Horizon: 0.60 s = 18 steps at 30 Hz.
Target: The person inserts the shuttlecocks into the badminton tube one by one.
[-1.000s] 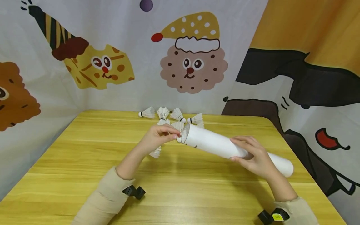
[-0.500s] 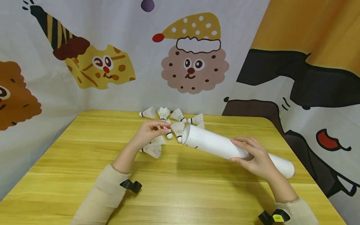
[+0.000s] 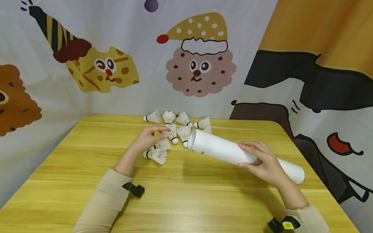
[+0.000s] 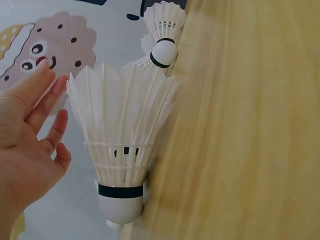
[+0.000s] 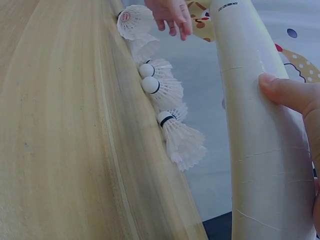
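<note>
My right hand [image 3: 262, 160] grips a long white shuttlecock tube [image 3: 217, 147] around its middle. The tube slants above the table, its round mouth at the left end; the right wrist view shows the thumb [image 5: 287, 92] along its side. My left hand [image 3: 147, 138] hovers over the left part of a group of white feather shuttlecocks, holding nothing, its fingers loosely bent. Near its fingertips lies one shuttlecock [image 3: 172, 134], and another [image 3: 184, 135] sits by the tube's mouth. Below the hand are two more, the front one [image 3: 155, 155] with its feathers to the right.
Several other shuttlecocks lie along the back of the wooden table [image 3: 186, 200], among them one at the far left [image 3: 152, 116] and one on the right [image 3: 203, 123]. A printed cloth [image 3: 122, 100] hangs directly behind the table.
My left hand has drawn back leftward from the tube's mouth to above the shuttlecocks, uncovering some of them. The right hand and tube have stayed nearly still.
</note>
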### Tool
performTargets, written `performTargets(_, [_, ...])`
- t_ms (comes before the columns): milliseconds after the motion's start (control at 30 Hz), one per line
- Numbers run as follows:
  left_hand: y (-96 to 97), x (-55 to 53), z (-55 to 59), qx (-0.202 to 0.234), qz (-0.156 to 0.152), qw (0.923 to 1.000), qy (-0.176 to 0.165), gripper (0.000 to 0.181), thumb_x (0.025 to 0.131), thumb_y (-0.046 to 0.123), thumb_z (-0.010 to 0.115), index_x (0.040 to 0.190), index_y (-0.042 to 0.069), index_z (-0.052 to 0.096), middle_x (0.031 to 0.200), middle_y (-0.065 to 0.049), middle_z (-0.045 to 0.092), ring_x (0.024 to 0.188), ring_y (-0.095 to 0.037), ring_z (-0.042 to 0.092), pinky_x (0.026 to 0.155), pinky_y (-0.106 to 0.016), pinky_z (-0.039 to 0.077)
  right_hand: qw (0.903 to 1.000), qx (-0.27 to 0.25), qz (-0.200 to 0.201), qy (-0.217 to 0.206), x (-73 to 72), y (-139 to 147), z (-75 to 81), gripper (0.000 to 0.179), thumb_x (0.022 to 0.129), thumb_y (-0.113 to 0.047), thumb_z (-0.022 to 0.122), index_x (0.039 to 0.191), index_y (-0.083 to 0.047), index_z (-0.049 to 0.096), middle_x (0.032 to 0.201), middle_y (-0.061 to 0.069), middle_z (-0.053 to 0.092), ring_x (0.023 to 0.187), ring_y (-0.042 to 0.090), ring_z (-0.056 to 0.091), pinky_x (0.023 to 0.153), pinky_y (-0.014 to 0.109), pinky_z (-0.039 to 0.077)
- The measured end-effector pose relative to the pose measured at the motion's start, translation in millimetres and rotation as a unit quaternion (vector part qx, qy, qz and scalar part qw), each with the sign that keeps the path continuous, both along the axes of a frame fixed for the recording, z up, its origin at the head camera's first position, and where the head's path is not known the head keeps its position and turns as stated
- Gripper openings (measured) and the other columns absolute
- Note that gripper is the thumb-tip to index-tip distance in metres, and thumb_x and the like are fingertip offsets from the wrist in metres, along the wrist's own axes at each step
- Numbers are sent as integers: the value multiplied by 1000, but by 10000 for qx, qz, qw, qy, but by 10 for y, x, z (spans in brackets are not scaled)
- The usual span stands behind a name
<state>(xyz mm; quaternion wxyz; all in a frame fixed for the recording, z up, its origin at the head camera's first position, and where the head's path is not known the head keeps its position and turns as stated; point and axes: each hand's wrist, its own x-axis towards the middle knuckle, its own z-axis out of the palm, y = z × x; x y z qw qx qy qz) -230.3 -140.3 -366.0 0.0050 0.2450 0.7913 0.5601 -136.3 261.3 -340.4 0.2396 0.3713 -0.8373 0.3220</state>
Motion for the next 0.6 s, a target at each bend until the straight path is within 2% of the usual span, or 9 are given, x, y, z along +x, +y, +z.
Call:
performTargets(67, [-9,23,27,-58,13,10000,-72,27,92,2,63,117,-8,63,130,-23,54,111,-44,47,63,-29,33,10000,-2,0,2,1,-4,2,69,52,12,85,118,4,64,113,20,60,107,21,50,80,11,43])
performTargets(200, [-46,-21,-38,-247,4,9996,-109,29,93,4,62,119,-7,62,132,-24,52,109,-43,47,59,-30,34,10000,4,24,22,2,-12,3,69,51,12,85,117,5,64,113,20,60,107,22,51,82,11,42])
performTargets(267, [-69,-83,-127,-293,-23,9995,-118,29,93,5,62,120,-6,62,133,-24,52,110,-44,47,67,-35,39,10000,2,47,41,3,-15,4,69,51,12,85,117,5,64,112,20,60,107,22,51,82,11,42])
performTargets(333, [-93,-156,-235,-330,-55,9994,-116,30,94,5,61,122,-6,61,133,-23,52,113,-44,46,81,-46,41,10000,-4,60,60,6,-19,8,69,51,12,85,117,5,65,112,20,60,107,22,51,82,12,42])
performTargets(433, [-130,-253,-383,-372,-73,9992,-96,31,94,8,62,122,-5,62,131,-20,55,114,-42,46,96,-60,31,10000,-6,53,59,5,-21,8,69,51,13,85,116,6,64,112,22,60,106,22,51,81,12,43])
performTargets(600, [-174,-312,-470,-460,-51,9989,10,30,93,12,65,120,1,65,125,-14,60,109,-34,50,93,-56,35,10000,-7,21,22,-61,49,-104,70,50,13,85,117,6,64,113,21,59,108,22,50,79,11,44])
